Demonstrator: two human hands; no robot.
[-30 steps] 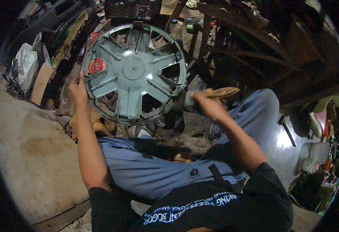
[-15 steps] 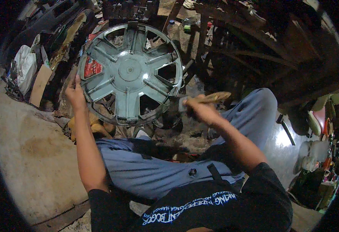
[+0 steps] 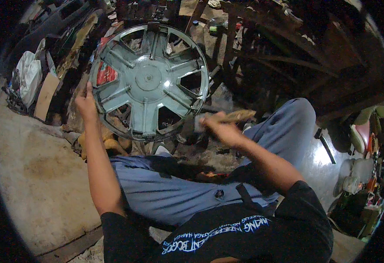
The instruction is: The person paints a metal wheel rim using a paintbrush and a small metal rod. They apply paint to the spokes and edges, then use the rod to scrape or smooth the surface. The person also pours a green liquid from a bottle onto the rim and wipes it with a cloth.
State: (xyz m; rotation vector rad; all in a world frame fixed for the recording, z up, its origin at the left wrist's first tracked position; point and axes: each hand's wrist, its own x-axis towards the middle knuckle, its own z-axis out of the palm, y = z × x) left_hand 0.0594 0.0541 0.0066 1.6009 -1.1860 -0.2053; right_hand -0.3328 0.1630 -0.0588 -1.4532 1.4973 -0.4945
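Observation:
A grey-green wheel cover [image 3: 148, 79] with broad spokes is held up in front of me, its face tilted toward me. My left hand [image 3: 87, 103] grips its left rim, with the thumb on the near side and the other fingers behind. At its lower right, my right hand [image 3: 221, 127] is closed round a paintbrush [image 3: 241, 116] with a wooden handle. The metal band of the brush shows at the fingers, and its dark bristles are blurred close to the lower right rim. I cannot tell whether they touch it.
My bent legs in blue-grey trousers [image 3: 165, 188] lie below the wheel cover. A white plastic bag [image 3: 28, 79] and a cardboard piece [image 3: 46, 96] sit at the left. Dark wooden beams [image 3: 288, 65] fill the upper right. Assorted goods crowd the far right.
My right hand and the paintbrush have moved slightly left and down along the rim. The wheel cover has shifted a little up, with my left hand still on it.

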